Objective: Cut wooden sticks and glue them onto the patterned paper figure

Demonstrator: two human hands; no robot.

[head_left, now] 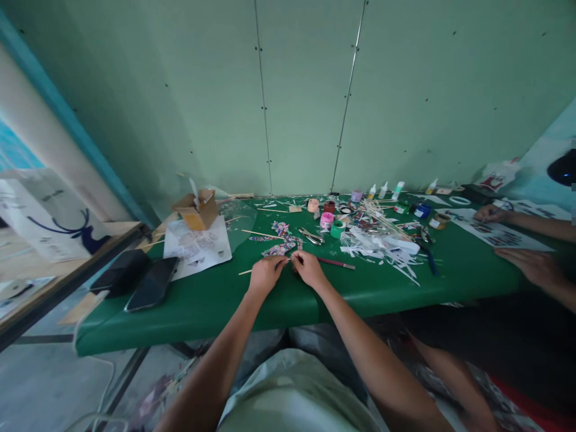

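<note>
My left hand (265, 275) is closed in a pinch near the table's front edge. A thin wooden stick (245, 272) pokes out to its left and seems to run under the fingers to a pale tip between my hands. My right hand (308, 267) is closed too, fingertips close to the left ones; what it pinches is too small to make out. Just beyond my hands lies a figure of multicoloured paper pieces (283, 243), partly hidden by the left hand. A dark red pencil-like rod (336, 262) lies right of my right hand, and metal scissors (311, 236) lie behind it.
Paint jars (327, 220), white paper strips (382, 243) and a pile of sticks (382, 215) cover the green table (198, 321) to the right. A small cardboard box (198, 210) and phone (152, 284) are left. Another person's hands (495, 213) rest on a printed sheet (517, 237).
</note>
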